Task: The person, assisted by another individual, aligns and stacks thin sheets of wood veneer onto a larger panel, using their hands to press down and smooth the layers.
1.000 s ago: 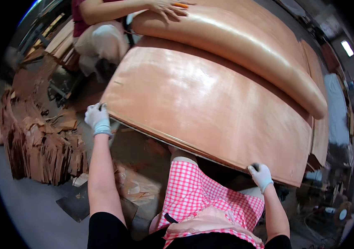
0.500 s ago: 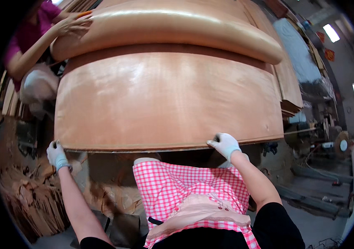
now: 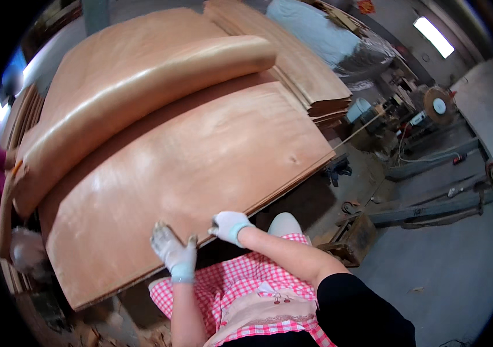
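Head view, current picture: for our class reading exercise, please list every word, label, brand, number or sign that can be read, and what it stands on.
No text can be read.
Small red-and-gold wall sign: too small and blurred.
Brown disc with a round white centre: any marking is too small.
Pink-and-white checked cloth apron: cherry motif, no lettering visible.
Broad tan wood sheet: no writing visible.
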Motion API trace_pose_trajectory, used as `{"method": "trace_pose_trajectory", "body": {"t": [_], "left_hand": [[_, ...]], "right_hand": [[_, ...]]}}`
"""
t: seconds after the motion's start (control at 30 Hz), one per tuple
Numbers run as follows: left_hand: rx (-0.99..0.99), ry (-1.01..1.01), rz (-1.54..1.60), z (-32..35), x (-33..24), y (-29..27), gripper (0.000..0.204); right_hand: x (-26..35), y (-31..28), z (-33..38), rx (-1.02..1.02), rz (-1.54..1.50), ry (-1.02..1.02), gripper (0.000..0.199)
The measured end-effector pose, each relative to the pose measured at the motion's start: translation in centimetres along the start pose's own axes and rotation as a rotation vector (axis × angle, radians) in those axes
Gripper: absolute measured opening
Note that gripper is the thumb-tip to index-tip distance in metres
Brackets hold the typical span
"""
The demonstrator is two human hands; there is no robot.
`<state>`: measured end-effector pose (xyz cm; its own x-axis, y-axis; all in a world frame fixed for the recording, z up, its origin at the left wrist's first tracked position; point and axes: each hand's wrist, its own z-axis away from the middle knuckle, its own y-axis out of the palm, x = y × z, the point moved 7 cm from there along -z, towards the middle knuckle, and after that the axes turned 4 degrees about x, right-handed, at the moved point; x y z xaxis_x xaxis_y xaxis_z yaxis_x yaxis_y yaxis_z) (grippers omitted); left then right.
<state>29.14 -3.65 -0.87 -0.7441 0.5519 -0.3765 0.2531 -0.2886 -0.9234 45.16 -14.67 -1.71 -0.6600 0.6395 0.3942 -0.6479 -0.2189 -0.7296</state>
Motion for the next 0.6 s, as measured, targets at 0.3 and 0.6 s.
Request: {"method": "trace_pose_trajectory", "body": {"t": [0.3,0.6], "left_hand": [[0.017,-0.033,-0.051,-0.4,2.5,-0.1,0.109],[0.066,-0.042,-0.071,-0.6,4.1,0.6,0.107]], "right_hand": [[-24.1,-13.9,4.7,-0.147,-0.038,0.066,0.035],[-45.8,-22.7,7.4,-0.327,0.118,0.35,0.028]]}}
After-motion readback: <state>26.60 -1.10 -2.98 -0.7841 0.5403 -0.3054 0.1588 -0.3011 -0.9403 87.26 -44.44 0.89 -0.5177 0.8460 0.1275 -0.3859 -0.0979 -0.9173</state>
